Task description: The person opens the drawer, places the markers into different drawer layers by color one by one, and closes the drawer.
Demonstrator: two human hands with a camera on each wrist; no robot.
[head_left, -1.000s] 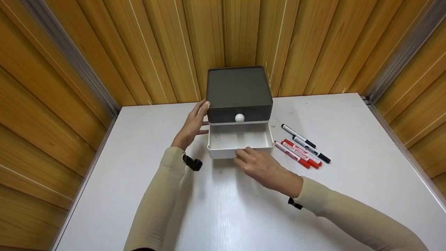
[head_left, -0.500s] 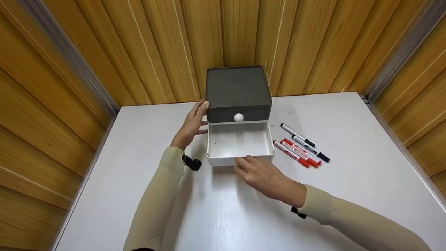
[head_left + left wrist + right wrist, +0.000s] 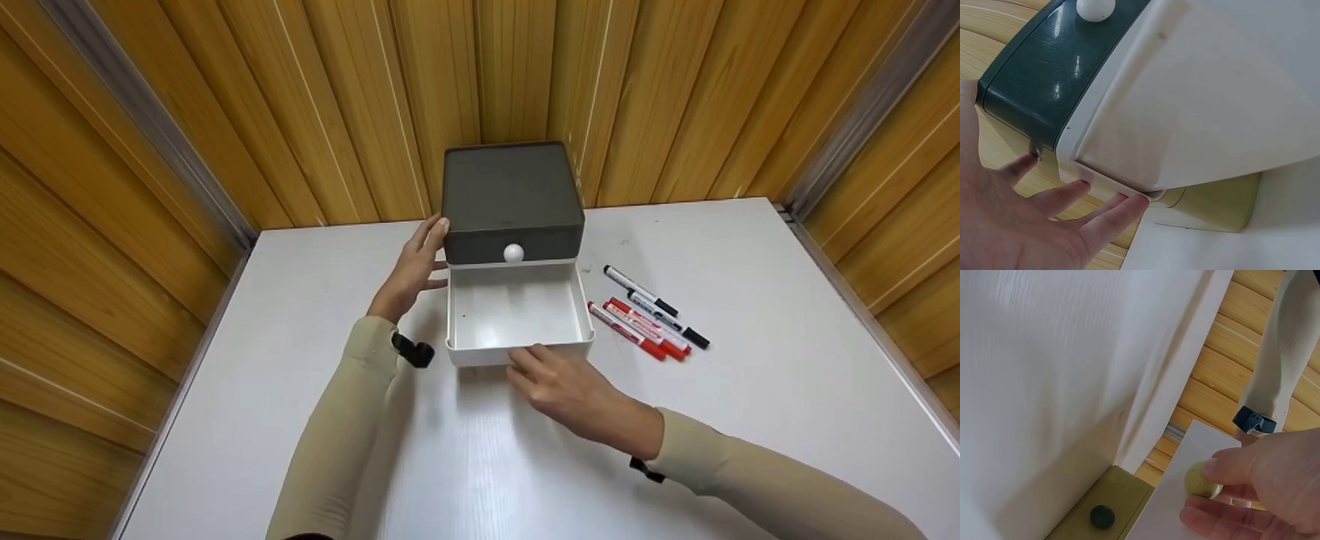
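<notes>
A small drawer cabinet (image 3: pixel 512 191) stands at the back of the white table (image 3: pixel 750 375). Its dark grey top drawer (image 3: pixel 1044 84) with a white knob (image 3: pixel 513 253) is closed. Below it the white drawer (image 3: pixel 480 352) is pulled out and holds nothing. My right hand (image 3: pixel 529 360) is at this drawer's front and pinches its pale round knob (image 3: pixel 1201 479). With straight fingers, my left hand (image 3: pixel 431 255) rests against the cabinet's left side, fingertips (image 3: pixel 1129 205) touching the white drawer's corner. An olive bottom drawer (image 3: pixel 1102 516) with a dark knob shows underneath.
Several markers (image 3: pixel 649 315), red and black capped, lie side by side on the table just right of the open drawer. Wooden panel walls close in the table at the back and both sides. Bare tabletop lies in front of the cabinet.
The right hand has drawn the white drawer further out toward me. The left hand has stayed against the cabinet's side, and the markers have not moved.
</notes>
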